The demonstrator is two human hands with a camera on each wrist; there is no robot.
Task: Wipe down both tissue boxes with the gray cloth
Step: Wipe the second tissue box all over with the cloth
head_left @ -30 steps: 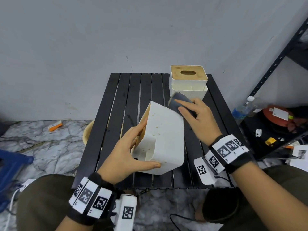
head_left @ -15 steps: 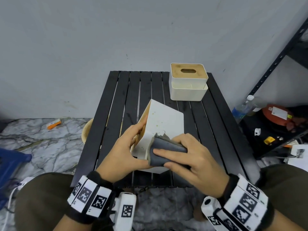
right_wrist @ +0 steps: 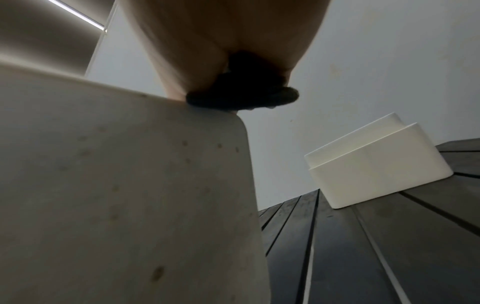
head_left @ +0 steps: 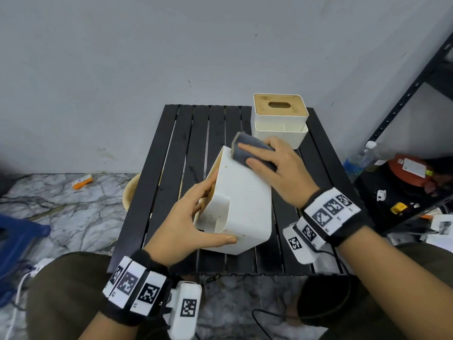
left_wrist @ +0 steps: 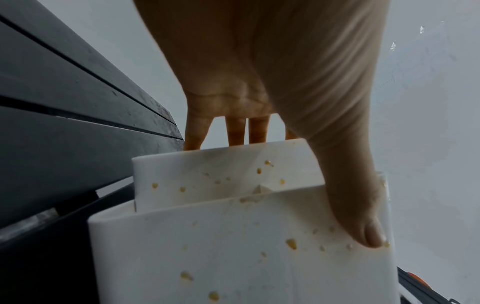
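Two tissue boxes share your black slatted counter (head_left: 186, 148). At the counter's centre, the near tissue box (head_left: 245, 204) lies tipped on its side, white wall up and dotted with small yellowish specks. The far tissue box (head_left: 279, 123), with its wooden slotted lid, stands upright at the counter's 1 o'clock corner, apart from the tipped one. Your left hand (head_left: 186, 222) grips the near box at its 8 o'clock end: thumb curled along the low edge, fingers hooked over the lid side. Your right hand (head_left: 279, 173) lies flat, fingers straight, pressing the gray cloth (head_left: 247, 153) onto the box's 12 o'clock corner, so the cloth is pinned under your fingers rather than clenched. Beyond the counter at 3 o'clock, a metal shelf (head_left: 404, 182) carries clutter.
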